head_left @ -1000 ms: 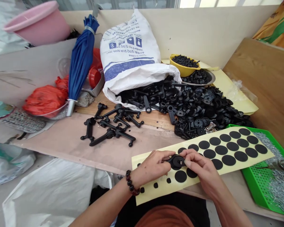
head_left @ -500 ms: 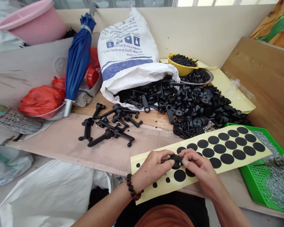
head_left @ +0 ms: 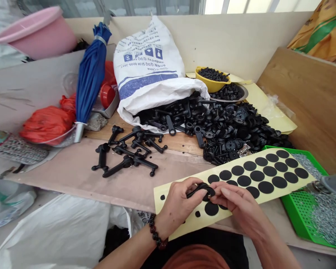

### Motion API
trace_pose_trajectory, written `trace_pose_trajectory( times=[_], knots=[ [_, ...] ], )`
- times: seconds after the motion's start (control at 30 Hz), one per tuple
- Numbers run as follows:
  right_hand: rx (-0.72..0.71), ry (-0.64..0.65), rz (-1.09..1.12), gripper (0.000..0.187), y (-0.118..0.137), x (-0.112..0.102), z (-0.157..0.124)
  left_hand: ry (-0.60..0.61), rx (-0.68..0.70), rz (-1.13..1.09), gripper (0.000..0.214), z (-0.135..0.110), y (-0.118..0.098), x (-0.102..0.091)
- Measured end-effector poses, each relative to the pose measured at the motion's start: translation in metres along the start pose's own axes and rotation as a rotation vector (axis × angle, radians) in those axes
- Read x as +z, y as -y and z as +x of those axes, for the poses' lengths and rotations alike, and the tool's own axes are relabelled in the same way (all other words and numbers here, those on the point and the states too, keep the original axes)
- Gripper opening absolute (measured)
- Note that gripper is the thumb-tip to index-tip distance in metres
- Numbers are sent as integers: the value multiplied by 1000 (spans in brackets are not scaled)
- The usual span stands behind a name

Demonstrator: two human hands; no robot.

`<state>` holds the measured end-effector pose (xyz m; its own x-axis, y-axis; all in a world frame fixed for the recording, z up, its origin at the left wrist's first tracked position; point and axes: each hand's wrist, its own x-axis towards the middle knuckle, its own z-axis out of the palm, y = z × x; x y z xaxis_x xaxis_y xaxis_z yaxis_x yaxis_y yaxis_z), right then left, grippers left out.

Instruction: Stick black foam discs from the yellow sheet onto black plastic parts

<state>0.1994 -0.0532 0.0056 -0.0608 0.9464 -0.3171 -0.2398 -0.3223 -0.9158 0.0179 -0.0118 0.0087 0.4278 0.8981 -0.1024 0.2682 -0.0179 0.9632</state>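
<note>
My left hand is closed around the arm of a black crank handle, its round head tilted up between my hands. The thumb and fingers of my right hand pinch at the right edge of that head, where a small shiny metal bit shows. What else the right fingertips may hold is hidden. Under both hands lies a pale yellow sheet of round black stickers, with several small black dots near its left end. Several crank handles lie in a group beyond my left hand.
A white sack spills black handles beside a heap of round black parts. A yellow bowl and metal dish hold small black pieces. At right, a green tray holds screws beneath a metal tool tip. A blue umbrella leans left.
The crank handle's head has tilted up from lying flatter between my hands. My right hand has turned slightly, its fingers still at the head's edge. The whole view has shifted a little.
</note>
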Motion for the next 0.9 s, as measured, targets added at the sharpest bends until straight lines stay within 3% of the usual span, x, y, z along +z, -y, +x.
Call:
trace_pose_trajectory(
  times=[0.1,0.2,0.3,0.43,0.6,0.77,0.83,0.9],
  knots=[
    [9,-27,129,25,-6,1,1,-16,-31,-25,18,-2,-1,-3],
    [-60,-80,115,31,-9,7,4,-42,-72,-45,20,-5,-1,-5],
    [-195,-89,-148,31,-9,16,5,-32,-74,-45,20,-9,-1,-6],
    [-332,25,-528,25,-9,33,5,-10,-66,-68,22,-18,-1,-9],
    [-529,111,-652,30,-16,59,-3,50,-118,-229,29,-36,-1,-19],
    [-635,268,-837,46,-24,69,-15,33,-267,-229,38,-69,2,-58],
    [-676,214,-946,42,-23,56,-16,13,-341,-43,39,-86,4,-86],
    [-698,52,-1070,23,-22,34,-14,-13,-375,281,36,-102,5,-113]
  ],
)
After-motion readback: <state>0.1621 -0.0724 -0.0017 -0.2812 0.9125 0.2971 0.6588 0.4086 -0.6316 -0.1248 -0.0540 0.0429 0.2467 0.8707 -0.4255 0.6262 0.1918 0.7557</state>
